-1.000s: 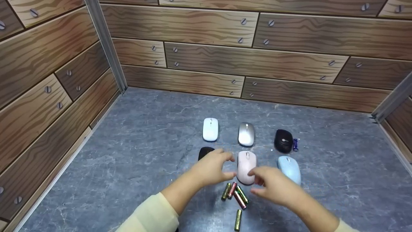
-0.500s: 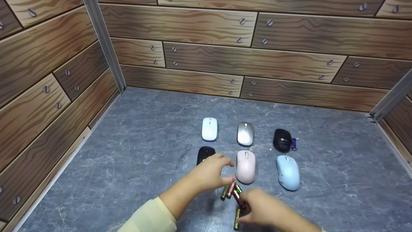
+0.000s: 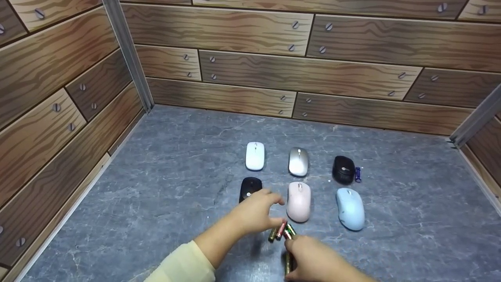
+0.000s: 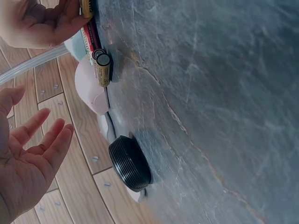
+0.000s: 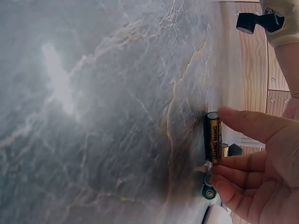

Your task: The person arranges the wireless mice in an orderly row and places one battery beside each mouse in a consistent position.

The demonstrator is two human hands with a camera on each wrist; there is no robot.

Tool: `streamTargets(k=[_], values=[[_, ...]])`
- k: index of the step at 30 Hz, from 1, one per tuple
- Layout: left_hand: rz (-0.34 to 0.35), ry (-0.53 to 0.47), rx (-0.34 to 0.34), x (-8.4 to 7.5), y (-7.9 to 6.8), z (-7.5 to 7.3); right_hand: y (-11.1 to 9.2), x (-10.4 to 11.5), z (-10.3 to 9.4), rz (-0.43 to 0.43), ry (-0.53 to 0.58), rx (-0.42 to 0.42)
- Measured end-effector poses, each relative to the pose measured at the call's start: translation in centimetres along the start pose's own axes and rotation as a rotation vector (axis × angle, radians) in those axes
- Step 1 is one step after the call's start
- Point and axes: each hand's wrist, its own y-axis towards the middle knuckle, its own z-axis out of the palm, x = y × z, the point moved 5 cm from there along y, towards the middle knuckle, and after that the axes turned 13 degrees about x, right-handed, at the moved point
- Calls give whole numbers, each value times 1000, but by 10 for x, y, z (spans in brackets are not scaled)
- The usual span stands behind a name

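My right hand [image 3: 318, 258] is low on the tabletop in the head view. Its thumb and fingers pinch a gold-and-black battery [image 5: 214, 138] by the two ends, as the right wrist view shows. Just beyond lie several more batteries, among them a red one [image 3: 281, 230] and a dark gold one [image 3: 273, 235]. My left hand [image 3: 254, 211] hovers with fingers spread and relaxed, holding nothing. Near its fingers are a black mouse [image 3: 250, 187], partly covered by the hand, and a pink mouse [image 3: 299, 201].
A white mouse [image 3: 255, 156], a silver mouse [image 3: 298, 161] and another black mouse [image 3: 343, 169] form the back row. Beside that black one lies a small purple item [image 3: 357, 174]. A light blue mouse [image 3: 350, 208] sits at right. Wood-patterned walls [image 3: 250, 66] enclose the grey tabletop [image 3: 168, 176].
My right hand has come down from beside the pink mouse to the nearest battery and now pinches it. The left hand has stayed almost in place.
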Motion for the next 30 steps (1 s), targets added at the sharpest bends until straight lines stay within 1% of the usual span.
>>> streamTargets(k=[3, 8, 13, 18, 20, 28, 30], values=[[1, 2, 0, 0, 0, 0, 0, 2, 1, -22, 7, 16], [5, 7, 1, 0, 0, 0, 1, 3, 6, -30, 45, 73], [6, 5, -2, -1, 0, -1, 4, 3, 7, -48, 13, 92], [8, 4, -5, -1, 0, -1, 5, 0, 7, -41, 23, 114], [9, 5, -4, -1, 0, 0, 4, 0, 6, -48, 26, 102], [-2, -8, 13, 0, 3, 3, 0, 2, -1, -103, 11, -9], [-4, -7, 14, 1, 3, 3, -1, 2, -3, -104, 17, -23]])
